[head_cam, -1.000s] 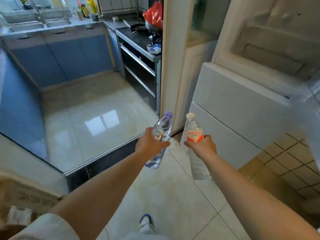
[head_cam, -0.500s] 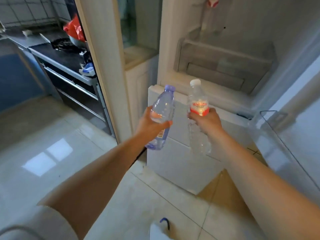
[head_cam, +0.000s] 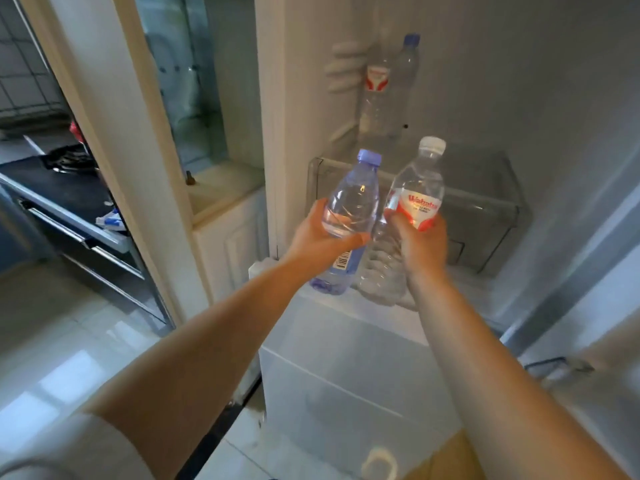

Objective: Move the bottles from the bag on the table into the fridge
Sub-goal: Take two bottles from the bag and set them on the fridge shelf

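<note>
My left hand [head_cam: 320, 237] grips a clear bottle with a purple-blue cap [head_cam: 349, 206] around its middle. My right hand [head_cam: 420, 244] grips a clear bottle with a white cap and a red label [head_cam: 417, 188]. Both bottles are held upright side by side in front of the open fridge [head_cam: 519, 81], just before its clear crisper drawer [head_cam: 485, 209]. On the shelf above the drawer, at the back left of the fridge, stand two more bottles: a red-labelled one [head_cam: 375, 88] and a blue-capped one [head_cam: 405, 71]. The bag and table are out of view.
The fridge's lower white drawers [head_cam: 346, 368] are below my arms. The open fridge door [head_cam: 606, 271] is on the right. A white door frame [head_cam: 114, 150] and a small white cabinet [head_cam: 228, 237] stand left of the fridge, with a dark stove counter [head_cam: 59, 188] beyond.
I have moved closer to the fridge and looked up into it. Both hands have raised their bottles toward the open compartment, and the shelf with two standing bottles has come into view.
</note>
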